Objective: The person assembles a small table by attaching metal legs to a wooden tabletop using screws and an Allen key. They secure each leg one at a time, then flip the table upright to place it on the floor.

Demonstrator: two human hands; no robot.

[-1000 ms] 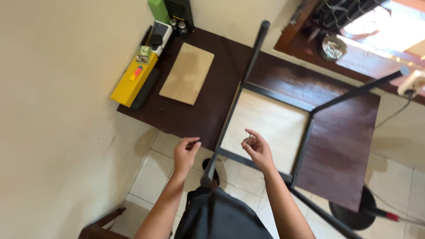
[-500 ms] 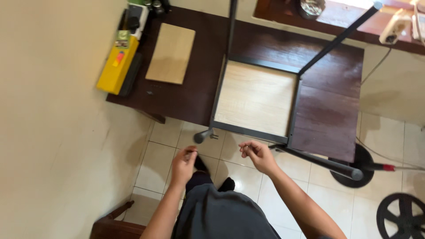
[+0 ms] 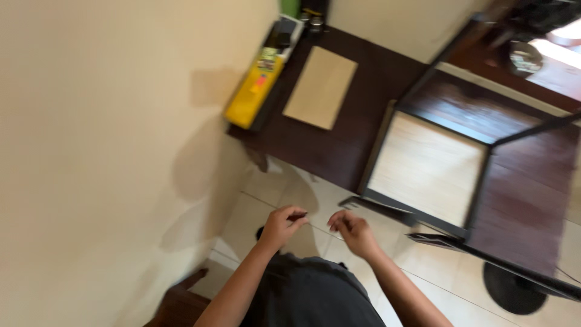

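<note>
A small dark item, too blurred to identify, is pinched in the curled left hand (image 3: 284, 223) above the tiled floor (image 3: 266, 194). The right hand (image 3: 353, 230) is held loosely curled just beside it, apparently empty. Fine fingertip handling appears underway; steadiness seems needed. The dark counter (image 3: 339, 145) stands ahead.

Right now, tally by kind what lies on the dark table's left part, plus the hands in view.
Yellow box: 1
Tan flat board: 1
Green object at the far end, partly cut off: 1
Hands: 2, left hand and right hand
Total: 5
All three things rest on the dark table.
</note>
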